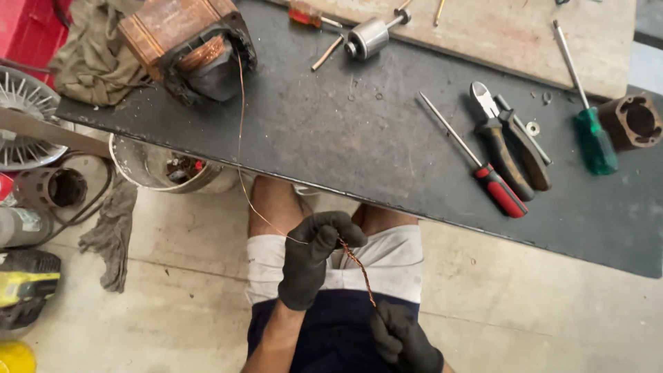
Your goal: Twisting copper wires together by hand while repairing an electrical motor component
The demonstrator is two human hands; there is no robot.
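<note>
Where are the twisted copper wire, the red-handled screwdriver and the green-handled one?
twisted copper wire [358, 266], head view, middle of the twisted stretch between the gloved hands.
red-handled screwdriver [501, 191], head view, on its handle.
green-handled screwdriver [596, 140], head view, on its handle.

**Q:** Are any screens or signs in view?

**A:** None shows on the bench top or on the floor.

**Q:** Any labels?

**A:** One possible item. A grey cylinder [15, 226] lies on the floor at the left edge of the view, below the left end of the bench top. A pale patch [26, 218] on its side looks like a whitish label with a ragged outline. It is too small to confirm.

**Q:** Any packages?

**A:** One possible item. A red box [24, 27] stands in the top left corner of the view, beyond the left end of the bench top. It is plain red and cut off by the frame. Whether it is a package cannot be told.
</note>
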